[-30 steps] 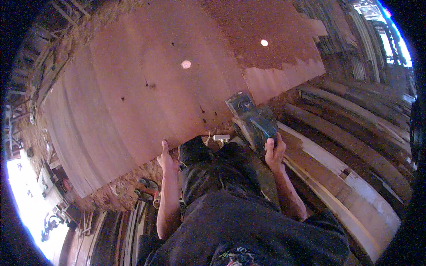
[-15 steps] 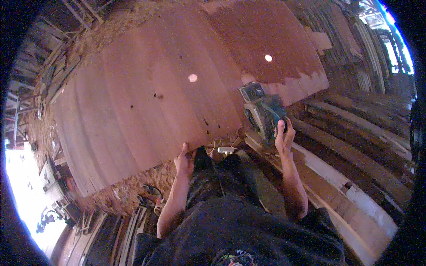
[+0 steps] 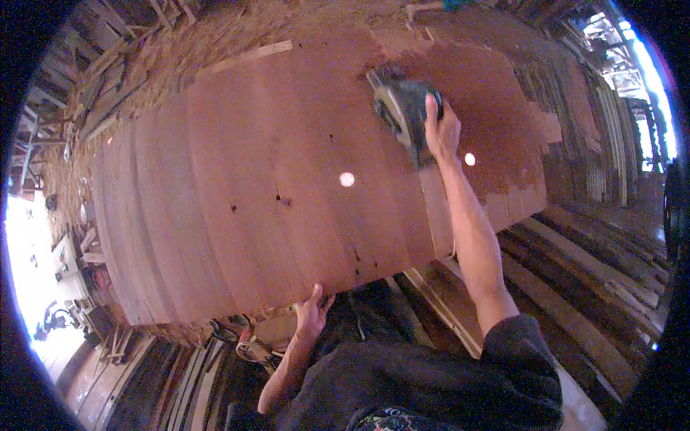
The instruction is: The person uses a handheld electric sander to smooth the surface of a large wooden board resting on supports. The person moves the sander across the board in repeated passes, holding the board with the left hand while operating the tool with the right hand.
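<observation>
A broad reddish-brown wooden slab (image 3: 302, 215) lies in front of me. On its upper part, where smoother pale strips meet a darker rough patch (image 3: 489, 86), sits a dark teal electric hand planer (image 3: 408, 108). My right hand (image 3: 443, 133) is closed round the planer's rear handle, with the arm stretched far over the slab. At the near edge, close to my body, my left hand (image 3: 310, 314) rests with thumb and a finger apart against the slab's rim. Its other fingers are partly hidden.
Wood shavings (image 3: 237, 32) cover the ground beyond the slab. Long planks (image 3: 582, 244) lie at the right, and more boards (image 3: 172, 381) are at the lower left. A thin wooden strip (image 3: 266, 54) lies along the far edge. Two bright light spots fall on the slab.
My right hand has pushed the planer from near the slab's close edge away to its far part. My left hand stays at the near edge. The view has shifted.
</observation>
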The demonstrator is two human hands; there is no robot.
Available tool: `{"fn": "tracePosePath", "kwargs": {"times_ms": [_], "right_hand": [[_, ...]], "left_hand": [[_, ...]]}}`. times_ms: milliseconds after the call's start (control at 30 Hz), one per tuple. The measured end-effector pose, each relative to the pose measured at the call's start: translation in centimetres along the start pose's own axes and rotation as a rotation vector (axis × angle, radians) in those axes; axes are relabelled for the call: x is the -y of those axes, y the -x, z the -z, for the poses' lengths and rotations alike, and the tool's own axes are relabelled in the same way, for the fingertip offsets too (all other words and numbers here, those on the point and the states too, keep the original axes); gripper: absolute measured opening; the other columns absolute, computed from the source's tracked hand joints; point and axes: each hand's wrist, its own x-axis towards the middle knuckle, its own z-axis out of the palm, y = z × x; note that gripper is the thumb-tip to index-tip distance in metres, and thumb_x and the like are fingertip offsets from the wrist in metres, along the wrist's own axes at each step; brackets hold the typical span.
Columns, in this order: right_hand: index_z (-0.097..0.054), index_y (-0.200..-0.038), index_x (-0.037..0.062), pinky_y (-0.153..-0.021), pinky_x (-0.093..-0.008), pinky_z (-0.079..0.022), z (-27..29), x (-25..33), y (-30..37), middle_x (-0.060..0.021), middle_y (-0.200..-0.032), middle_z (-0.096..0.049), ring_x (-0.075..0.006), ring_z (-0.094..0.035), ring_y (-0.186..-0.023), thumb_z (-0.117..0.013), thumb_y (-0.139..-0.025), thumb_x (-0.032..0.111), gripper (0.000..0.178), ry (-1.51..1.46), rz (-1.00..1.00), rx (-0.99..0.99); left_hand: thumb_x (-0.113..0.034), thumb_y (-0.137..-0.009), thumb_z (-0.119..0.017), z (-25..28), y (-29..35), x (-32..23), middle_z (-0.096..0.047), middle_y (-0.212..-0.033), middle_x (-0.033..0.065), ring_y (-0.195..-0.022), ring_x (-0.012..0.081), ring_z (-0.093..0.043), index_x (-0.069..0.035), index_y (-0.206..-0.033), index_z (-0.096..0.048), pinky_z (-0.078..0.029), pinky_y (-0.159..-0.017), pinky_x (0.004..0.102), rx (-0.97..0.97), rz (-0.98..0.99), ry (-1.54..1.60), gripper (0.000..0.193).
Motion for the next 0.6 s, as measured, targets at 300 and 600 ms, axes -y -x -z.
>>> {"fn": "tracePosePath", "kwargs": {"times_ms": [300,600], "right_hand": [[-0.038,-0.161,0.0004,-0.108,-0.0515,-0.050,-10.2,7.8,-18.8,-0.0338,-0.153,-0.050,-0.0455,-0.063,-0.128,-0.041,-0.111,0.055,0.074,-0.289,0.093,0.116],[-0.061,-0.138,0.0029,-0.098,-0.0550,-0.054,-2.7,1.6,-4.6,-0.0298,-0.127,-0.069,-0.0485,-0.068,-0.115,-0.048,-0.108,0.058,0.064,-0.128,0.126,0.052]], "left_hand": [[-0.005,-0.101,-0.070,-1.6,1.9,-0.9,-0.069,-0.125,0.0083,-0.114,0.0253,-0.069,-0.004,-0.130,-0.060,-0.063,-0.097,0.0496,-0.094,0.082,-0.010,0.031],[-0.010,-0.099,-0.076,0.8,0.1,2.2,-0.068,-0.128,0.0101,-0.115,0.0261,-0.068,-0.004,-0.134,-0.060,-0.062,-0.096,0.0502,-0.014,-0.123,-0.105,0.038]]}}
